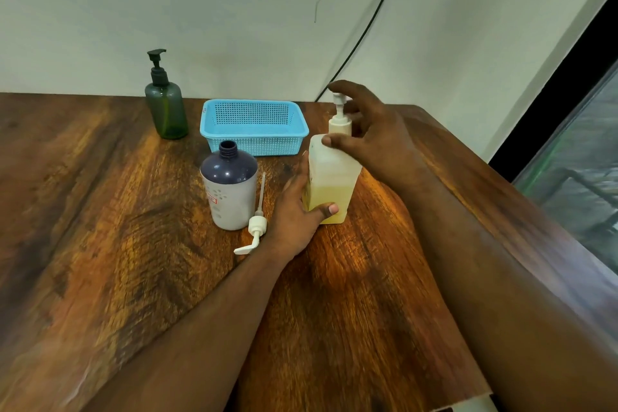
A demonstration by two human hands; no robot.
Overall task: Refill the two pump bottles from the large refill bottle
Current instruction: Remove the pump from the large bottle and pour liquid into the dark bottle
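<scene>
Wood-grain surface (100, 244) seen from above by a person at work. A white square pump bottle (334, 177), part full of yellow liquid, stands upright at centre, long axis vertical, its nozzle pointing toward 12 o'clock. The left hand (294, 214) holds its lower body from 9 o'clock; the right hand (371, 130) curls loosely round the pump collar from 3 o'clock, nearest the cap. At 9 o'clock stands an open grey bottle (229, 191), its removed pump (255, 227) lying beside it. A green pump bottle (166, 104) and blue basket (254, 127) sit toward 11 o'clock.
</scene>
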